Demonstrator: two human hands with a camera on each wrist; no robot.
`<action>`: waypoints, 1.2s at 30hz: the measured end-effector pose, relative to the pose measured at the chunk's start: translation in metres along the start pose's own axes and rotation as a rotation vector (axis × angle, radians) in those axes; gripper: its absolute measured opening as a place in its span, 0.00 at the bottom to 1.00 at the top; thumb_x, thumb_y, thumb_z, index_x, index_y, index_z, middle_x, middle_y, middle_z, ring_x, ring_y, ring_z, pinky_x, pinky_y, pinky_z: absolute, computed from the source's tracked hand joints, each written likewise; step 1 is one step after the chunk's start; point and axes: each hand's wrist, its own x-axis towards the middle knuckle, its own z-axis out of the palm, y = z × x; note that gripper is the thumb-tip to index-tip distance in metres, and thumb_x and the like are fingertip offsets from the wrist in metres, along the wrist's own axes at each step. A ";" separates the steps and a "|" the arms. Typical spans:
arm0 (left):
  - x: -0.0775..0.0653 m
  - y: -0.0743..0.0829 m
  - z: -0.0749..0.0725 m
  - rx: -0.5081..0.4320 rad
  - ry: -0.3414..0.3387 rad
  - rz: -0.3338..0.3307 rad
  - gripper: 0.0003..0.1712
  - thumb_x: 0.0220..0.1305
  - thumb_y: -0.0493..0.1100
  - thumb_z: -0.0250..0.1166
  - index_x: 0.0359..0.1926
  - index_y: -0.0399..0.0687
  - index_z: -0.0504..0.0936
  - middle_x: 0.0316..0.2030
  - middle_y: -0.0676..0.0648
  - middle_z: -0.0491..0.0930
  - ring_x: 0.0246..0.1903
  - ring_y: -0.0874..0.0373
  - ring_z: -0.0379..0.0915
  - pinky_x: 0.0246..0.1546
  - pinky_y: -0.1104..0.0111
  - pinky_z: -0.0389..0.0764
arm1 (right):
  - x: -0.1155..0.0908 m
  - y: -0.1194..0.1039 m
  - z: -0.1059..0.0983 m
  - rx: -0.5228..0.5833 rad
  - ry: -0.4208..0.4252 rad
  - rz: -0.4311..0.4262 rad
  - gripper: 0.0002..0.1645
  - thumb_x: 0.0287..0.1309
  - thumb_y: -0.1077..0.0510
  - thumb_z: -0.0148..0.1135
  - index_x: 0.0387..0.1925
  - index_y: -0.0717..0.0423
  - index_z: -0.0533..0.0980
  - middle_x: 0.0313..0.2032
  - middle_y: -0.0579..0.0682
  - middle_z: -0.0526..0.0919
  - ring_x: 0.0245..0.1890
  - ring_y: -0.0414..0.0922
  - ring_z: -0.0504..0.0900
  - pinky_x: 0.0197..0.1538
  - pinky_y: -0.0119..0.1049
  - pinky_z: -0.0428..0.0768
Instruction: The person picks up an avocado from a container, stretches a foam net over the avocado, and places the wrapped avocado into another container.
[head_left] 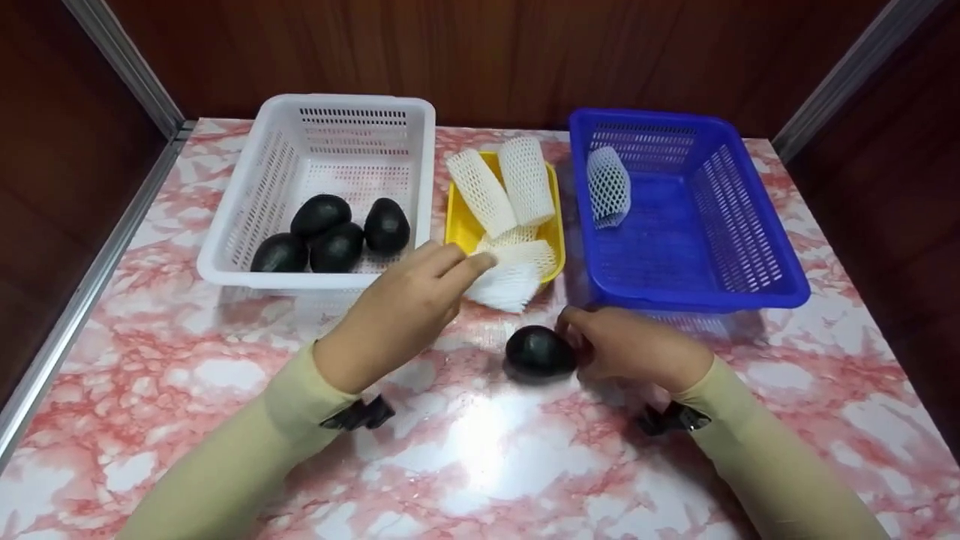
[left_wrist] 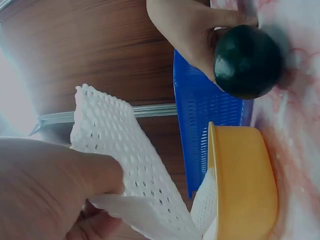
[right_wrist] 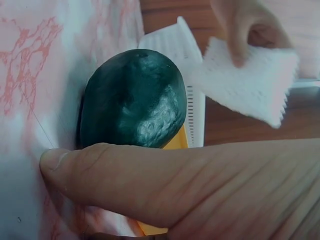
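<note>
White tubular foam-net sleeve (head_left: 508,289), pinched in my left hand (head_left: 405,311); right hand (head_left: 637,345) at dark-green oval avocado (head_left: 536,351), grip unclear. Fetching step, likely; next calls for spreading it open.

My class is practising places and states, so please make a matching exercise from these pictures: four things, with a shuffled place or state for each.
Things:
1. Blue basket
2. Left hand
3. White basket
4. Yellow basket

Places or states:
A. pinches a white foam net
B. stands between the other two baskets
C. contains four dark fruits
D. has one netted item inside

Pairs: 1-D, 2-A, 3-C, 4-B
</note>
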 end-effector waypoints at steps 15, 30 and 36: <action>-0.032 0.023 0.029 0.116 -0.564 -0.305 0.08 0.69 0.28 0.64 0.47 0.38 0.81 0.38 0.36 0.86 0.26 0.41 0.82 0.24 0.51 0.85 | -0.001 0.002 0.002 -0.002 -0.006 -0.005 0.33 0.52 0.65 0.80 0.59 0.47 0.78 0.31 0.45 0.85 0.30 0.42 0.82 0.36 0.38 0.82; -0.028 0.013 0.030 0.074 -0.736 -0.285 0.19 0.71 0.54 0.73 0.47 0.43 0.85 0.37 0.41 0.86 0.34 0.42 0.85 0.33 0.47 0.87 | 0.000 -0.001 -0.001 0.017 -0.031 0.030 0.36 0.52 0.64 0.81 0.62 0.45 0.77 0.32 0.46 0.86 0.31 0.43 0.83 0.37 0.39 0.83; -0.029 0.005 0.038 -0.056 -0.686 -0.212 0.28 0.69 0.37 0.74 0.66 0.55 0.79 0.47 0.44 0.84 0.36 0.46 0.84 0.32 0.54 0.85 | 0.000 -0.001 -0.001 0.013 -0.027 0.029 0.36 0.51 0.64 0.82 0.61 0.46 0.78 0.32 0.46 0.86 0.30 0.43 0.83 0.36 0.38 0.83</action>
